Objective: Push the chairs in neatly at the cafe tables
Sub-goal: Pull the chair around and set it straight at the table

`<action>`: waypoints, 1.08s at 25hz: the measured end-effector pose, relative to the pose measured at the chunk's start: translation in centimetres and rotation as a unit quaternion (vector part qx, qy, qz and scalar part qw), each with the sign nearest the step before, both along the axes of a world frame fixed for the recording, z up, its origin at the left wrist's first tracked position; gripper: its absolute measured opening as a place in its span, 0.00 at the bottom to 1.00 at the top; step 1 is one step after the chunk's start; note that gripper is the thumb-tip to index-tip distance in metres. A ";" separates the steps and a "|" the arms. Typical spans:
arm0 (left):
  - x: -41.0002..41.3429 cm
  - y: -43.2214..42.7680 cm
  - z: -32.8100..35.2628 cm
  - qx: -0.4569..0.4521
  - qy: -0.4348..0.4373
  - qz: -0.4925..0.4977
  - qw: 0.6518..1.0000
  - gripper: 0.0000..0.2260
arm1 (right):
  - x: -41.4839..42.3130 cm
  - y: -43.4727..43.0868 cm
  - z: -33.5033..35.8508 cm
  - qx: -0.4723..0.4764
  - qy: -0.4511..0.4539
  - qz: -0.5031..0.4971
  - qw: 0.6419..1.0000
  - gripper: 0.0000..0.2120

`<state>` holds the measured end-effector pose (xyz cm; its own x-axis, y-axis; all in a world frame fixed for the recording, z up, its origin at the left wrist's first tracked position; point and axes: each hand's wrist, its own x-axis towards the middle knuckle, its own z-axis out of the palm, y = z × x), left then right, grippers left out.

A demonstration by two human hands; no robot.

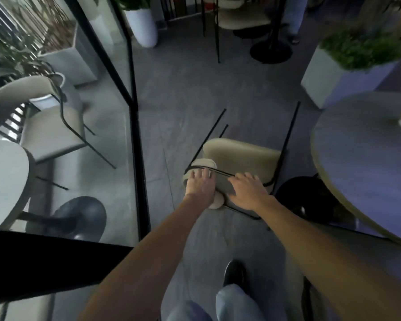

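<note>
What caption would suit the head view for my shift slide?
Head view: left hand and right hand grip a beige chair by its back, beside a round table.

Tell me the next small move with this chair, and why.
Probably swing the beige padded black-framed chair right, toward the round grey table: left hand and right hand hold its backrest, and its seat lies outside the tabletop.

No text or labels — nothing readable here.
</note>
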<state>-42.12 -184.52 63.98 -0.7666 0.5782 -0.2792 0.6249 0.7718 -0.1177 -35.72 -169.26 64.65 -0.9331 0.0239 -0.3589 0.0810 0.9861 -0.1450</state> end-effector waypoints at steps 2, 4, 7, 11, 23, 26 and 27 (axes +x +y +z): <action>-3.3 -1.1 -2.6 -0.002 -0.020 0.014 1.000 0.25 | -3.8 -1.0 -2.1 0.004 -0.003 0.008 1.000 0.24; -6.2 -2.0 -5.3 -0.003 -0.038 0.029 0.999 0.31 | -7.0 -2.0 -4.3 0.018 -0.011 0.013 1.000 0.24; -10.9 -3.1 -10.2 0.003 -0.058 0.013 0.998 0.39 | -11.5 -3.8 -8.6 0.030 -0.004 0.007 1.000 0.26; -16.6 -3.1 -18.5 -0.011 -0.067 -0.008 0.998 0.45 | -17.5 -5.6 -17.1 0.060 0.005 0.008 0.998 0.33; -23.3 -2.2 -33.6 0.093 -0.083 -0.038 0.992 0.39 | -23.7 -8.3 -32.8 0.220 0.036 -0.050 0.974 0.19; -24.0 -2.7 -33.6 0.087 -0.063 -0.056 0.993 0.35 | -24.2 -8.1 -34.1 0.217 0.064 -0.016 0.974 0.20; -24.2 -2.8 -33.5 0.078 -0.053 -0.063 0.994 0.34 | -24.4 -8.2 -34.0 0.217 0.067 -0.014 0.974 0.19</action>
<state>-66.31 -187.32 30.48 -0.6560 0.7108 -0.2537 0.7207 0.6898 0.0690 -60.15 -177.47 30.65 -0.9679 0.1714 -0.1839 0.1171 0.9548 0.2734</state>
